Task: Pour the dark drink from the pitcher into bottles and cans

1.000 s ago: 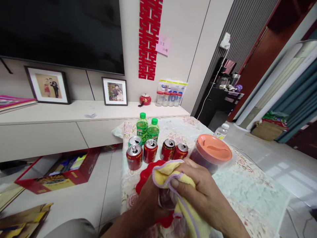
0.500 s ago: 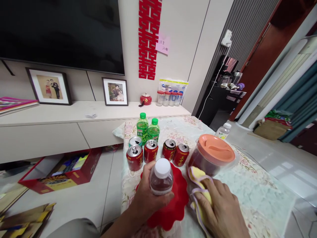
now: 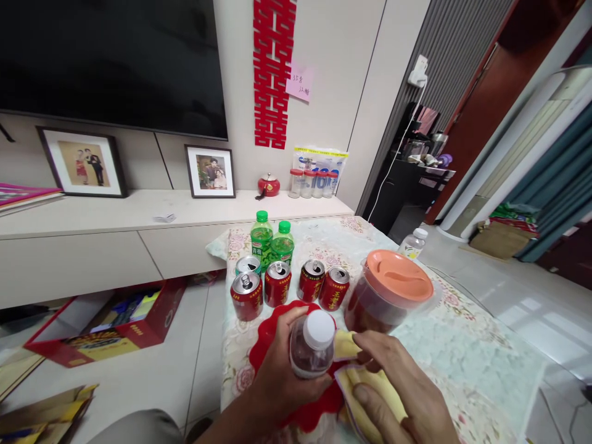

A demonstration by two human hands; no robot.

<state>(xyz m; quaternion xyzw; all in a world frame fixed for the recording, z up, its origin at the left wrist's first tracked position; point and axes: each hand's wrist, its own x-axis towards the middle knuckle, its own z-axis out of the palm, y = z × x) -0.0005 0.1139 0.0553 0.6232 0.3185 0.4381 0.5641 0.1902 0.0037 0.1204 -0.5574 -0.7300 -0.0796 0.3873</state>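
Note:
My left hand is wrapped round a clear plastic bottle with a white cap, held upright over a red scalloped tray. A yellow cloth with a pale purple edge is in my right hand, close beside the bottle; whether the cloth touches it I cannot tell. Behind the tray stand several red drink cans and one teal-rimmed can. Two green bottles are behind those. To the right sits a clear pitcher with an orange lid.
A patterned cloth covers the table. Another clear bottle stands past the pitcher. Along the wall runs a white cabinet with photo frames and jars. An open red box lies on the floor at left.
My right hand has brought the yellow cloth leftward, up to the bottle. The bottle in my left hand has shifted slightly right and down. The view has turned slightly.

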